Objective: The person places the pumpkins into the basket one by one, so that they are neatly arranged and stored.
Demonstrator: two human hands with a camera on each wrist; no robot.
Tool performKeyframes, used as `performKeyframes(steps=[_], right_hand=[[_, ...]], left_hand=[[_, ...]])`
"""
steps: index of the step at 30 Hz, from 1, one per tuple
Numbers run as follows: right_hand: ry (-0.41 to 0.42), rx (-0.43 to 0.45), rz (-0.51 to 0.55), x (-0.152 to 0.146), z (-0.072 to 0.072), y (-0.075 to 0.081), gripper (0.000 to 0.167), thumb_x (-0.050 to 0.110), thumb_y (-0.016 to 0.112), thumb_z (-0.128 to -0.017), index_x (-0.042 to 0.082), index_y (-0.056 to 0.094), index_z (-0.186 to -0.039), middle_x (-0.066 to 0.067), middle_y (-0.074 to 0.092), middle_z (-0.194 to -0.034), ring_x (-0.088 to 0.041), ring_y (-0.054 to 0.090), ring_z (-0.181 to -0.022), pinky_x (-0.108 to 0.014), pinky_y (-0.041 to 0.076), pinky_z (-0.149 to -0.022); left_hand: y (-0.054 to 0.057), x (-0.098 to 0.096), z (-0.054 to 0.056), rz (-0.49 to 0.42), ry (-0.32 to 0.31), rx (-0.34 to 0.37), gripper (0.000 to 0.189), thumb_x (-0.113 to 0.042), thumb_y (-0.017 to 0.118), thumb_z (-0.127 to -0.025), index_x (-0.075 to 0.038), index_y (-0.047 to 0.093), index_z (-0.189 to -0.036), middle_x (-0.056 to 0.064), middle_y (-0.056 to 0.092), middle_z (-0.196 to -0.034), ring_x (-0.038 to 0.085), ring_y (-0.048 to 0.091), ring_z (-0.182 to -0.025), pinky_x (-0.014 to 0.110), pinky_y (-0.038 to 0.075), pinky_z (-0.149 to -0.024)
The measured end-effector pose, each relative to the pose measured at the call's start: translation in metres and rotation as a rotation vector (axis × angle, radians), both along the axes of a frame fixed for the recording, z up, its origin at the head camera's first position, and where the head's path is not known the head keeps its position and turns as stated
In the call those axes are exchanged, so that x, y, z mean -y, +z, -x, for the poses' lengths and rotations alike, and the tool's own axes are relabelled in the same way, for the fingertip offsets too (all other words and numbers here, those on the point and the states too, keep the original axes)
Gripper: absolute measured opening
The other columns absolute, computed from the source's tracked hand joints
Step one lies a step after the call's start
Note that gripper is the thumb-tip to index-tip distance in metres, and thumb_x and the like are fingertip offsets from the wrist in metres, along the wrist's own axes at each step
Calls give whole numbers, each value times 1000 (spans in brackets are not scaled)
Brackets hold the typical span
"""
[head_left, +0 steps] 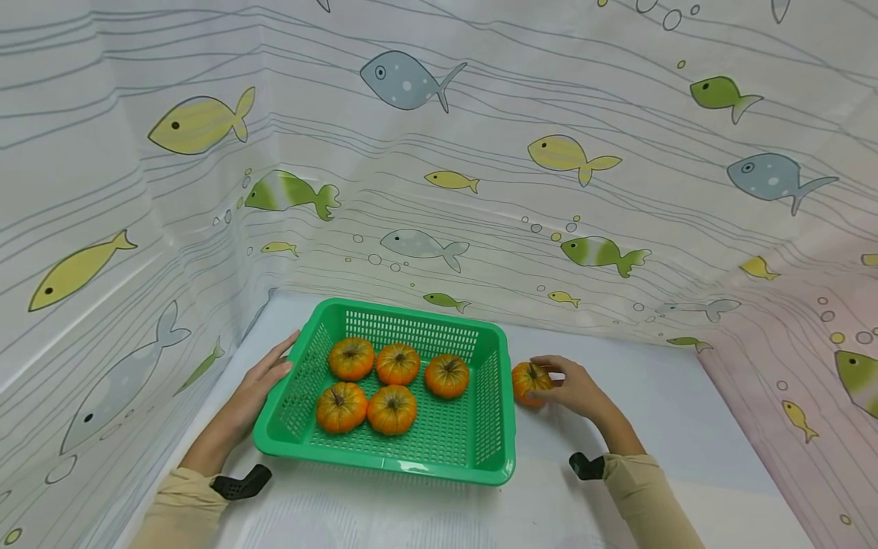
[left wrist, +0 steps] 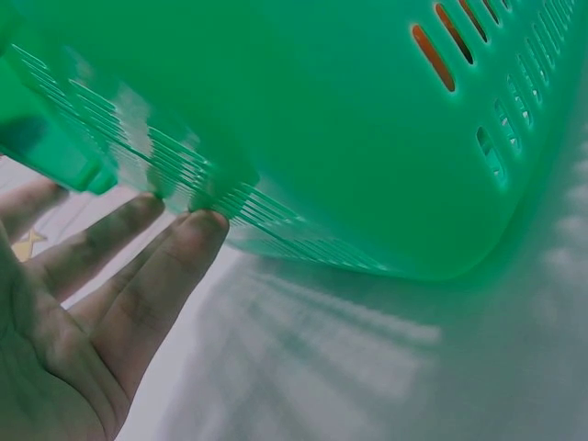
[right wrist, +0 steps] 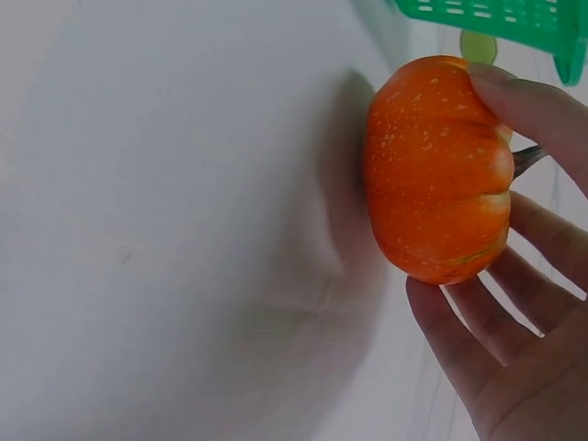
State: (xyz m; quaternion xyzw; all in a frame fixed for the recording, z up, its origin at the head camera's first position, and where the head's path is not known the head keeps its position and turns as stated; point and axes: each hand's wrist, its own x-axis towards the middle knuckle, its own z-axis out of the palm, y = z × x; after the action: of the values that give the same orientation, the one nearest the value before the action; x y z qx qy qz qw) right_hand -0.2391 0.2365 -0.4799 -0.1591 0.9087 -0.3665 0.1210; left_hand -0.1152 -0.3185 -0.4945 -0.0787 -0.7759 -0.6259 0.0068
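A green slotted plastic basket [head_left: 453, 474] stands on the white table, with several small orange pumpkins [head_left: 392, 410] inside it, mostly toward its left and back. Against the basket's left wall rests my left hand [head_left: 248, 393]; in the left wrist view its fairly straight fingertips [left wrist: 208, 223] touch the slotted side. My right hand [head_left: 575, 390] grips another small pumpkin [head_left: 527, 383] just outside the basket's right wall. In the right wrist view, thumb and fingers close round this pumpkin's [right wrist: 439, 170] sides, its dark stem [right wrist: 527, 159] facing the palm. A shadow lies close under it.
A white sheet printed with fish [head_left: 405, 80] hangs behind the table and along both sides. White table surface [head_left: 658, 396] extends right of the basket and in front of it. A black wrist device [head_left: 241, 483] sits at each cuff.
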Motion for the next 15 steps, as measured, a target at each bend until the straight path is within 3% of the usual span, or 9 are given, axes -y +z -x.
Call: performKeyframes(steps=[15], right_hand=[[33,-49,10,-3,2,7,66,32,85,-86,9,60,-143,-15,61,-145,-36,58,-131,-51,54,-105]], left_hand=[[-1,1,1,-9,-8,-10,56,-28,31,-114,-19,16,-168,-10,51,-140,-2,62,-117,26,57,-88]])
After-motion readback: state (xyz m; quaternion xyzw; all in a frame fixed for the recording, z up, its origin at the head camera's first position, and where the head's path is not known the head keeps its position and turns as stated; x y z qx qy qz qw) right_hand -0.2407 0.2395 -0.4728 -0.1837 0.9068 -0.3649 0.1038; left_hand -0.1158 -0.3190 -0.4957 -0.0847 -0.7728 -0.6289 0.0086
